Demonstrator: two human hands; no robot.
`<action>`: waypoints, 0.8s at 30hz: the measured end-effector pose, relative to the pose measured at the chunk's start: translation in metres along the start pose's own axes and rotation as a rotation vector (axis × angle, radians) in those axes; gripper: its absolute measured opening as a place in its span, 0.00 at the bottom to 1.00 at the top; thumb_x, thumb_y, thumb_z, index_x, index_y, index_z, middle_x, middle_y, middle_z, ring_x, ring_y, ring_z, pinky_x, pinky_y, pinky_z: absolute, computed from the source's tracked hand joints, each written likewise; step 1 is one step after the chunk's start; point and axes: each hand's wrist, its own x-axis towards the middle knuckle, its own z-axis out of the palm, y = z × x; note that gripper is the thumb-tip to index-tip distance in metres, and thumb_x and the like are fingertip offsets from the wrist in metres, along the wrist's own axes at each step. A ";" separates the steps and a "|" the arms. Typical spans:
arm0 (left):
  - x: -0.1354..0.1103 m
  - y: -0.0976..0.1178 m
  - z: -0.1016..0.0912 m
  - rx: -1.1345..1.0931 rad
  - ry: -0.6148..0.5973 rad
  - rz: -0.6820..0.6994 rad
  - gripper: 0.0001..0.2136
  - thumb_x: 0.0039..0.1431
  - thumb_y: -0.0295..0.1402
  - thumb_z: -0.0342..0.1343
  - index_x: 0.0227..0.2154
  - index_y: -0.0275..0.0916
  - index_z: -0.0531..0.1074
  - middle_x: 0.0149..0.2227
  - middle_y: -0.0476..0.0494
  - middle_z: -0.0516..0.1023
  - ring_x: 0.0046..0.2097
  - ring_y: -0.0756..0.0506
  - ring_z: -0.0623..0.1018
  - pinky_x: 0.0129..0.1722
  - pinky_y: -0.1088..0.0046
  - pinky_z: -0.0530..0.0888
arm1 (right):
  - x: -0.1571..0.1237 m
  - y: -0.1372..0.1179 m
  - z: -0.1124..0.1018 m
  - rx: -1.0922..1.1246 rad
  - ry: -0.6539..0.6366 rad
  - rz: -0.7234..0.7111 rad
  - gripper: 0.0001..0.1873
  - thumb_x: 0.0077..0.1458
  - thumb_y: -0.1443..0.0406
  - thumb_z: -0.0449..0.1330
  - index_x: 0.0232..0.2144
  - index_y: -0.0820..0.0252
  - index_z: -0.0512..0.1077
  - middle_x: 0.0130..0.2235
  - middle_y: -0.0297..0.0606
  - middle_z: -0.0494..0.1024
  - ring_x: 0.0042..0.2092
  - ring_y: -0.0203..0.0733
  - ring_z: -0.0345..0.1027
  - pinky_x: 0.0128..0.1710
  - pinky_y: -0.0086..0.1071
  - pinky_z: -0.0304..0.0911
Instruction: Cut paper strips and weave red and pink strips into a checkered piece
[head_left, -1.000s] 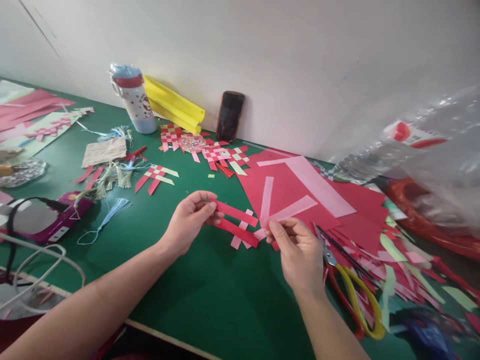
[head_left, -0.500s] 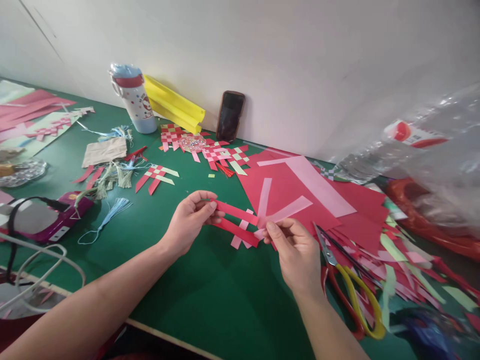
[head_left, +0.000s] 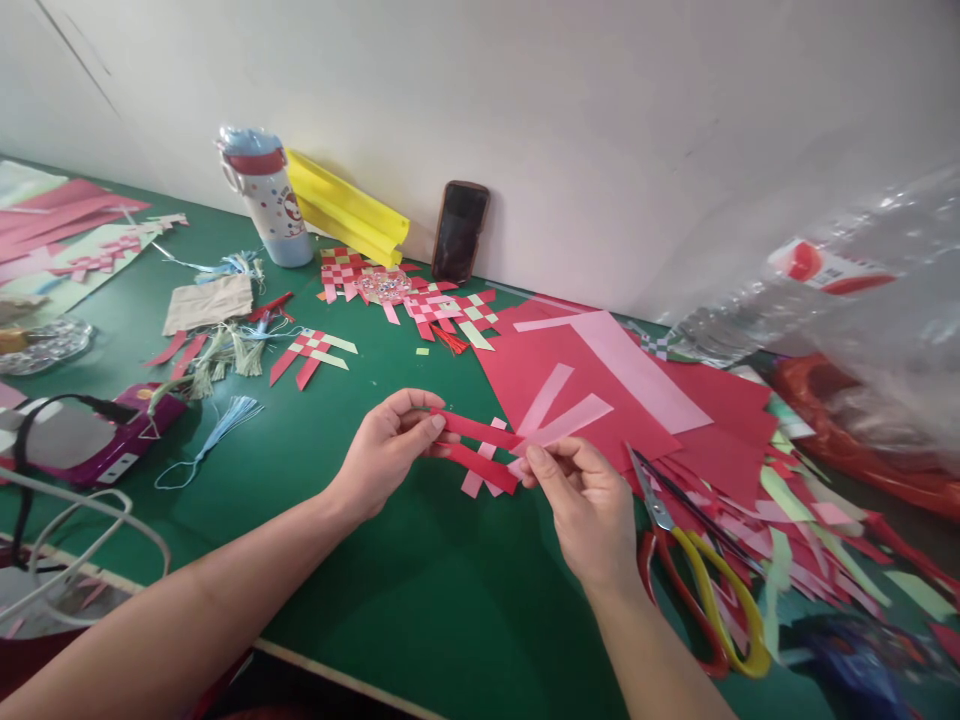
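Between my hands, red paper strips (head_left: 480,430) cross pink paper strips (head_left: 574,418) in a loose weave just above the green tabletop. My left hand (head_left: 394,445) pinches the left ends of the red strips between thumb and fingers. At the crossing, my right hand (head_left: 585,500) pinches the woven paper strips, its thumb on top. The pink strips fan out up and to the right, and short pink ends stick out below the red ones. My right fingertips hide part of the crossing.
Scissors (head_left: 697,570) with red and yellow handles lie right of my right hand, by paper scraps (head_left: 817,540). Red sheets (head_left: 570,370) lie behind. A phone (head_left: 460,232) and water bottle (head_left: 268,200) stand near the wall; woven pieces (head_left: 311,350) and tassels (head_left: 225,430) lie left.
My left hand has slid slightly right along the red strips. The upright pink strip has tilted to the right, closer to the other pink strip. My right hand has shifted slightly left.
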 end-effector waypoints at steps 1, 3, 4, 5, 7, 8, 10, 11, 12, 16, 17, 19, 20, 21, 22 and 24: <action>-0.001 0.000 0.001 0.012 -0.016 0.002 0.13 0.53 0.37 0.64 0.37 0.36 0.70 0.29 0.47 0.80 0.33 0.49 0.80 0.36 0.74 0.77 | 0.000 0.000 0.000 -0.007 0.000 0.000 0.13 0.53 0.55 0.64 0.29 0.58 0.71 0.25 0.35 0.77 0.28 0.39 0.73 0.32 0.32 0.70; -0.003 0.000 0.002 0.043 -0.048 0.010 0.14 0.54 0.38 0.63 0.38 0.36 0.70 0.30 0.46 0.80 0.33 0.49 0.79 0.36 0.74 0.77 | 0.000 -0.002 0.000 -0.043 0.003 -0.013 0.13 0.53 0.54 0.64 0.29 0.58 0.71 0.25 0.35 0.77 0.27 0.38 0.71 0.30 0.31 0.69; -0.003 -0.001 0.002 0.056 -0.063 0.015 0.14 0.54 0.38 0.63 0.38 0.36 0.70 0.30 0.45 0.80 0.33 0.49 0.79 0.36 0.74 0.77 | 0.000 -0.003 0.000 -0.069 0.006 -0.024 0.13 0.53 0.54 0.64 0.29 0.58 0.71 0.25 0.34 0.77 0.27 0.38 0.70 0.29 0.30 0.68; -0.004 -0.001 0.003 0.066 -0.073 0.018 0.14 0.54 0.39 0.63 0.38 0.37 0.69 0.31 0.45 0.81 0.34 0.49 0.79 0.36 0.74 0.77 | 0.000 -0.004 0.000 -0.094 0.012 -0.035 0.13 0.53 0.54 0.64 0.28 0.58 0.71 0.25 0.34 0.76 0.27 0.37 0.69 0.28 0.30 0.67; -0.004 -0.001 0.003 0.072 -0.069 0.023 0.14 0.55 0.39 0.63 0.38 0.37 0.69 0.31 0.45 0.81 0.34 0.48 0.80 0.36 0.73 0.77 | 0.000 -0.005 0.000 -0.112 0.020 -0.046 0.13 0.53 0.54 0.64 0.27 0.58 0.71 0.24 0.32 0.75 0.26 0.36 0.68 0.27 0.29 0.65; -0.004 -0.001 0.003 0.070 -0.055 0.027 0.14 0.55 0.39 0.63 0.38 0.37 0.69 0.31 0.45 0.81 0.35 0.48 0.80 0.36 0.73 0.77 | 0.000 -0.006 0.000 -0.105 0.019 -0.048 0.13 0.52 0.54 0.64 0.27 0.58 0.71 0.24 0.32 0.74 0.26 0.36 0.67 0.27 0.28 0.64; -0.004 -0.001 0.003 0.064 -0.021 0.035 0.14 0.55 0.39 0.62 0.38 0.37 0.69 0.31 0.45 0.80 0.35 0.48 0.80 0.37 0.73 0.77 | 0.000 -0.007 0.001 -0.083 0.013 -0.053 0.13 0.52 0.54 0.64 0.27 0.58 0.71 0.23 0.31 0.73 0.25 0.35 0.66 0.27 0.28 0.63; -0.004 0.000 0.003 0.062 -0.008 0.038 0.14 0.55 0.39 0.62 0.38 0.37 0.69 0.30 0.46 0.80 0.35 0.48 0.80 0.37 0.72 0.78 | 0.000 -0.007 0.001 -0.077 0.008 -0.053 0.13 0.52 0.55 0.64 0.26 0.58 0.71 0.23 0.31 0.73 0.25 0.34 0.65 0.26 0.28 0.63; -0.004 0.000 0.003 0.062 -0.002 0.037 0.14 0.55 0.39 0.63 0.38 0.37 0.69 0.30 0.46 0.80 0.34 0.48 0.80 0.37 0.72 0.78 | 0.000 -0.006 0.001 -0.075 0.004 -0.053 0.13 0.52 0.55 0.64 0.27 0.58 0.71 0.23 0.31 0.72 0.24 0.34 0.64 0.26 0.27 0.63; -0.004 -0.001 0.003 0.065 -0.016 0.024 0.15 0.54 0.40 0.63 0.38 0.37 0.69 0.30 0.46 0.80 0.35 0.47 0.80 0.37 0.72 0.78 | -0.001 -0.006 0.002 -0.079 -0.009 -0.036 0.13 0.52 0.54 0.64 0.27 0.58 0.71 0.22 0.30 0.72 0.23 0.34 0.64 0.24 0.28 0.63; -0.004 -0.002 0.004 0.069 -0.022 0.020 0.15 0.53 0.40 0.63 0.38 0.37 0.69 0.30 0.46 0.80 0.35 0.48 0.80 0.37 0.72 0.77 | -0.002 -0.006 0.002 -0.080 -0.012 -0.036 0.13 0.52 0.54 0.64 0.27 0.58 0.71 0.22 0.31 0.72 0.23 0.34 0.64 0.25 0.28 0.63; -0.004 -0.003 0.004 0.078 -0.031 0.017 0.15 0.54 0.40 0.63 0.37 0.37 0.69 0.30 0.45 0.81 0.33 0.48 0.80 0.36 0.73 0.77 | -0.002 -0.006 0.002 -0.084 -0.017 -0.033 0.13 0.52 0.54 0.64 0.28 0.58 0.71 0.22 0.31 0.73 0.23 0.35 0.65 0.26 0.29 0.65; -0.004 -0.004 0.004 0.082 -0.036 0.016 0.15 0.54 0.40 0.63 0.37 0.37 0.69 0.31 0.45 0.81 0.33 0.49 0.80 0.36 0.73 0.77 | -0.002 -0.006 0.003 -0.086 -0.020 -0.028 0.13 0.52 0.54 0.64 0.28 0.58 0.71 0.22 0.31 0.73 0.23 0.35 0.66 0.26 0.29 0.65; -0.004 -0.004 0.004 0.085 -0.039 0.016 0.15 0.54 0.40 0.63 0.37 0.37 0.69 0.31 0.45 0.81 0.33 0.48 0.80 0.36 0.73 0.77 | -0.002 -0.005 0.003 -0.084 -0.022 -0.020 0.13 0.52 0.54 0.64 0.28 0.58 0.71 0.22 0.31 0.73 0.23 0.35 0.65 0.25 0.29 0.65; -0.004 -0.005 0.004 0.087 -0.040 0.016 0.14 0.54 0.40 0.63 0.38 0.37 0.69 0.31 0.44 0.81 0.34 0.48 0.80 0.36 0.73 0.77 | -0.001 -0.005 0.003 -0.075 -0.022 -0.010 0.13 0.52 0.55 0.64 0.29 0.58 0.71 0.22 0.31 0.73 0.23 0.35 0.65 0.25 0.29 0.65; -0.004 -0.005 0.004 0.089 -0.037 0.016 0.14 0.55 0.40 0.62 0.38 0.37 0.69 0.31 0.44 0.81 0.36 0.47 0.80 0.36 0.72 0.77 | 0.000 -0.005 0.003 -0.016 0.000 0.009 0.14 0.50 0.55 0.66 0.33 0.58 0.70 0.25 0.31 0.74 0.24 0.34 0.66 0.24 0.28 0.64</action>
